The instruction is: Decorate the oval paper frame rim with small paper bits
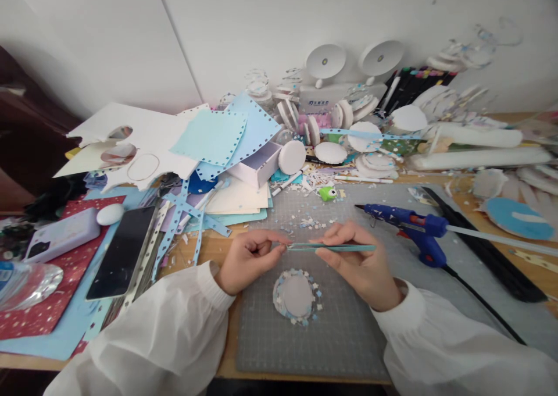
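In the head view my right hand (355, 259) grips a pair of teal tweezers (344, 248), held level with the tips pointing left. My left hand (255, 256) is closed in a pinch right at those tips. Whatever lies between its thumb and forefinger is too small to make out. Below both hands, a round white disc (298, 296) rests on the grey cutting mat (314, 349). Small white and pale blue stars ring the disc's edge, and a few lie loose beside it.
A blue glue gun (410, 221) lies on the right, its cable trailing toward me, near a long black bar (488, 250). On the left are a phone (122, 250), a plastic bottle (30, 285) and punched paper sheets (211, 134). White discs (292, 156) and paper scraps crowd the back.
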`<move>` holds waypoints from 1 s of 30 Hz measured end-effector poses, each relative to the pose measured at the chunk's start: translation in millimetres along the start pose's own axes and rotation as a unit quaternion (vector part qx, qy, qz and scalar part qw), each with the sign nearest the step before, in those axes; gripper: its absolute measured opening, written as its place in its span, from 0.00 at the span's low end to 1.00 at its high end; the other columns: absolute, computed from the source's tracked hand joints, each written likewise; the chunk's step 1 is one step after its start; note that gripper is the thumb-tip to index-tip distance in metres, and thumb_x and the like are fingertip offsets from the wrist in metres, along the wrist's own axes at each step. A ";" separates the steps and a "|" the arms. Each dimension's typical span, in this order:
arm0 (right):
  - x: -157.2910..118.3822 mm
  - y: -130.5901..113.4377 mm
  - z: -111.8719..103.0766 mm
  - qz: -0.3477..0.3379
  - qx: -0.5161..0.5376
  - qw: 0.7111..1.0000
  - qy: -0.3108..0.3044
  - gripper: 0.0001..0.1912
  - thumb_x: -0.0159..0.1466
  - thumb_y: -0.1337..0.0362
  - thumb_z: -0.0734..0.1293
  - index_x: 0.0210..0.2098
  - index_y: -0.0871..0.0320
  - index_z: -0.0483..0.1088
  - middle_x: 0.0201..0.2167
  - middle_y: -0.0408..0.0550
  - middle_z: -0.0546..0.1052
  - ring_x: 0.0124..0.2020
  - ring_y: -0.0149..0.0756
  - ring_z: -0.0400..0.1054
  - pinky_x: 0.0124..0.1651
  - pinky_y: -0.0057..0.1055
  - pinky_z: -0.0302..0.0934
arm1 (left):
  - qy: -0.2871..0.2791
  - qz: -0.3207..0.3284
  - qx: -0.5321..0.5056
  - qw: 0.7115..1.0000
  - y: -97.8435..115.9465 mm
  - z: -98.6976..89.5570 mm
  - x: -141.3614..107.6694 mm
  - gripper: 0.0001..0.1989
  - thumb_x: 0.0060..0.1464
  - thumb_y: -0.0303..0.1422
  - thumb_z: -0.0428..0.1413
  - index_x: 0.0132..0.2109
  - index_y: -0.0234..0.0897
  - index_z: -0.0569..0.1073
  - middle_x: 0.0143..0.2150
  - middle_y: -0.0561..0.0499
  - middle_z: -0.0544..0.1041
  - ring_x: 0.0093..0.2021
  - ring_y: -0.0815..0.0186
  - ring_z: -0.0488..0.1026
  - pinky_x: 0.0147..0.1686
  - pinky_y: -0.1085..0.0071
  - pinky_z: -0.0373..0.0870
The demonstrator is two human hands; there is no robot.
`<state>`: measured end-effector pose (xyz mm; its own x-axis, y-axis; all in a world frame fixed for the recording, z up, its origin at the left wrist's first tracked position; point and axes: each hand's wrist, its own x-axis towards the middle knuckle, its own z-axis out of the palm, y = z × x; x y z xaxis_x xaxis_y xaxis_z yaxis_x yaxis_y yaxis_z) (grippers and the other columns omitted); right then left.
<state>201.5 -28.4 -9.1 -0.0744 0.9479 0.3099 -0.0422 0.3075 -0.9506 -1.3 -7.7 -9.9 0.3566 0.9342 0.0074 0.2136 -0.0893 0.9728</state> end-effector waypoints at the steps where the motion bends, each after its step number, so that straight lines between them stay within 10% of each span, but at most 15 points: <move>1: -0.3 0.0 0.3 -0.007 -0.002 1.000 -0.001 0.06 0.55 0.70 0.71 0.29 0.55 0.68 0.27 0.45 0.74 0.31 0.35 0.72 0.33 0.31 0.67 | 0.000 -0.002 0.000 1.000 0.3 0.2 0.1 0.16 0.51 0.37 0.56 0.39 0.25 0.77 0.15 0.63 0.48 0.17 0.77 0.45 0.19 0.77 0.43; 30: -0.4 6.9 -3.0 0.016 0.010 0.999 0.027 0.06 0.56 0.70 0.70 0.28 0.55 0.68 0.27 0.42 0.70 0.30 0.29 0.67 0.32 0.26 0.62 | 0.006 0.011 0.009 1.000 -4.5 0.0 0.8 0.15 0.52 0.38 0.57 0.36 0.28 0.77 0.15 0.61 0.52 0.17 0.76 0.48 0.17 0.77 0.44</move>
<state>204.2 -26.4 -15.8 -0.0226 0.9604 0.2776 -0.0603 0.2758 -0.9593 -2.0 -6.5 -14.2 0.3513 0.9357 0.0317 0.2225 -0.1163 0.9680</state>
